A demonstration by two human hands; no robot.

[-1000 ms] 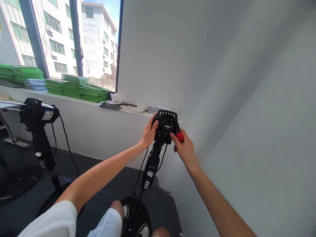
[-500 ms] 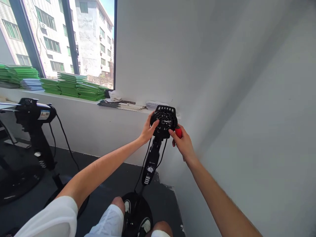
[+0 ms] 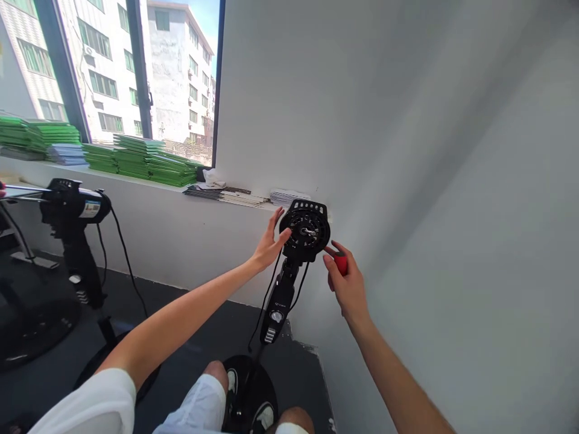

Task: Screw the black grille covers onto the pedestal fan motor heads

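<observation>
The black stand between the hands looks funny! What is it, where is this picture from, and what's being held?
No robot here, just a person's own two hands. The camera is worn on the person's head, so you see forward and down, past their arms and knees.

The black stand looks a bit like a standing fan without blades. At its top is a round head. The left hand is spread open at one edge of it. The right hand holds a red handle on the other side; its far end is hard to see.

Green stacks lie on the window sill, and a second stand is off to the left.
</observation>
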